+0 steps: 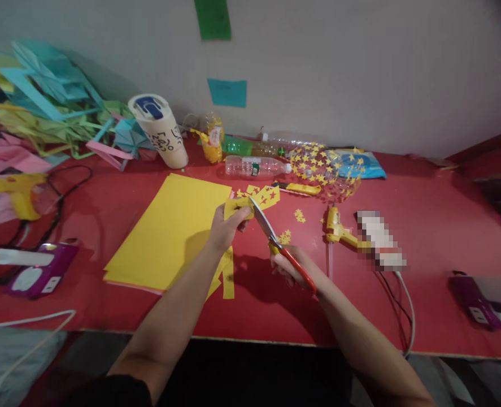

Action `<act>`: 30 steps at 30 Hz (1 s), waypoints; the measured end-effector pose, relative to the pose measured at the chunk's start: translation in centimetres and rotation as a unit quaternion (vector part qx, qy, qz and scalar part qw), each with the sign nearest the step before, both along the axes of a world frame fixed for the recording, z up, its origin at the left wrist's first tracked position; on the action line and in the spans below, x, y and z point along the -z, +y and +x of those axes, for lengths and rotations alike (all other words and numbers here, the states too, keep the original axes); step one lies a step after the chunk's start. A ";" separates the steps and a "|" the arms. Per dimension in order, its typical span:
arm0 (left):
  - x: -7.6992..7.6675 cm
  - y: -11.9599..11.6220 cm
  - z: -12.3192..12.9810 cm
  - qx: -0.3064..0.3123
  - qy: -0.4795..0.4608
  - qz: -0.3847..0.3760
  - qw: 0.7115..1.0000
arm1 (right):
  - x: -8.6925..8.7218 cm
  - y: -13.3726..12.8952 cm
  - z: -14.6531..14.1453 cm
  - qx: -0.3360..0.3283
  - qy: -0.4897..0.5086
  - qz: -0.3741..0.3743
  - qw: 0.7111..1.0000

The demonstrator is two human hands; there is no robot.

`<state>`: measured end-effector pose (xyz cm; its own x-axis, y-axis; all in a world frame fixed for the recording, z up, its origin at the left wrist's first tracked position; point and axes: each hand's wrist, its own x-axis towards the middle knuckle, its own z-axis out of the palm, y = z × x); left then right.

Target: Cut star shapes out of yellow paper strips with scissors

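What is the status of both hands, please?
Left hand holding yellow paper. Right hand gripping red-handled scissors, blades at paper. Loose star cutouts just beyond.

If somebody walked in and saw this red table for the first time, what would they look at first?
Probably the big red-handled scissors in the middle, in the right hand, beside the yellow paper in the left hand. Next, the yellow stars clustered toward the back, right of centre, and the big colourful paper pile at the back left.
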<state>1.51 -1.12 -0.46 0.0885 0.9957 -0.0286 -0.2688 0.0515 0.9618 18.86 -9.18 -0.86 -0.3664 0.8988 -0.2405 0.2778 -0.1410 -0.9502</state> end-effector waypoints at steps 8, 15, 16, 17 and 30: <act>0.1 -0.1 0.2 0.002 -0.004 0.002 1.000 | 0.1 -0.3 -0.5 0.033 0.000 -0.026 0.999; -0.1 -0.2 0.3 0.007 0.006 0.005 1.000 | -0.3 -0.3 -0.9 0.060 0.005 -0.066 0.996; 0.0 -0.2 0.3 0.005 0.005 0.004 1.000 | -0.3 -0.4 -0.8 0.059 0.002 -0.063 0.996; 0.0 -0.2 0.3 0.004 0.003 0.004 1.000 | -0.2 -0.4 -0.8 0.057 -0.001 -0.056 0.997; -0.1 -0.1 0.1 0.010 -0.004 -0.004 1.000 | -0.8 -0.3 -0.5 0.057 -0.022 -0.029 0.998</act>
<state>1.58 -1.20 -0.40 0.1094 0.9934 -0.0353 -0.2750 0.0644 0.9593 18.36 -9.49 -0.05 -0.2502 0.9186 -0.3058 0.2973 -0.2277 -0.9272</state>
